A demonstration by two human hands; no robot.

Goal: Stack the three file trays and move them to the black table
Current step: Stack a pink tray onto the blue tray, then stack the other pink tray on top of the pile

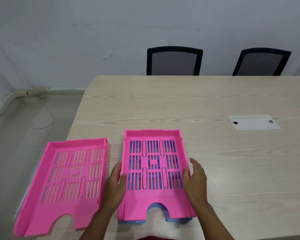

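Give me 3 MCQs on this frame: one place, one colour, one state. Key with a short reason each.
1. Where does the lone pink tray lie relative to the stacked pair?
A. To its left, overhanging the table's left edge
B. To its right, by the white cable hatch
C. On top of it

2. What colour is the tray under the stacked pink tray?
A. Green
B. Blue
C. Black

3. What are the hands doing?
A. Both lifting the lone tray
B. One on each side wall of the stacked pink tray
C. Both resting flat on the table

Key:
1 A: it sits left of the pair, its left side past the wooden table edge.
2 B: the blue tray shows through the slots and at the front edge.
3 B: left hand and right hand flank it.
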